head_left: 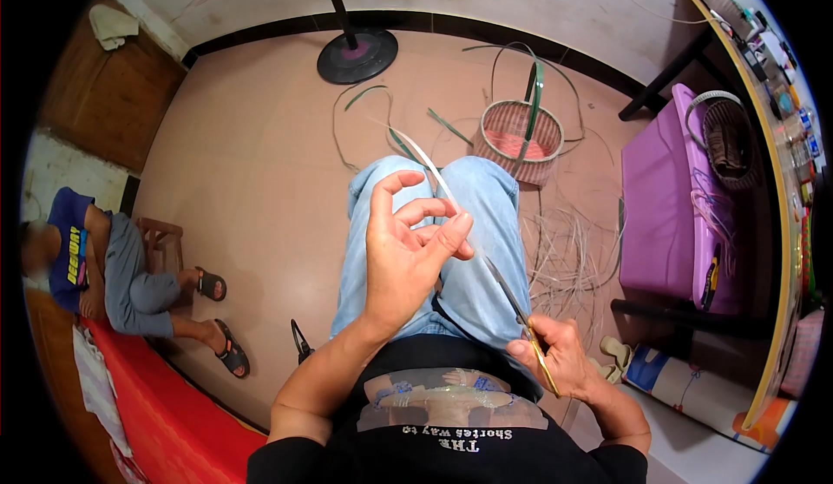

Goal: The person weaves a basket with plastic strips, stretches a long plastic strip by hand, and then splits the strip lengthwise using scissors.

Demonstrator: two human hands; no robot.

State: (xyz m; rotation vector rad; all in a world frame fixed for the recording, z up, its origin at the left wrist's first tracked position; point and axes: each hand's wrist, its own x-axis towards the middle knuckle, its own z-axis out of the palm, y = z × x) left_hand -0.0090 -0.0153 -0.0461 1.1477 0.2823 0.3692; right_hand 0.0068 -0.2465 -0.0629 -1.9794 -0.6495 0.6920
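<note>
My left hand point(412, 245), above my lap, pinches a thin white strip point(425, 158) between thumb and fingers. The strip curves up and away past my knees. In my right hand point(555, 358), near my right hip, is a pair of scissors point(542, 358) with yellow handles. Its narrow dark blades point up toward the left hand, close to the strip's lower end; whether they touch it I cannot tell. Beyond my knees a woven basket point(519, 141) with a green handle stands on the floor, with green strips point(449, 126) lying beside it.
Thin pale scraps point(568, 254) litter the floor at right, beside a purple bin point(664, 215) under a cluttered table point(778, 223). A round black stand base point(357, 55) is near the back wall. A seated person point(130, 267) is at left, near a red cloth point(173, 397).
</note>
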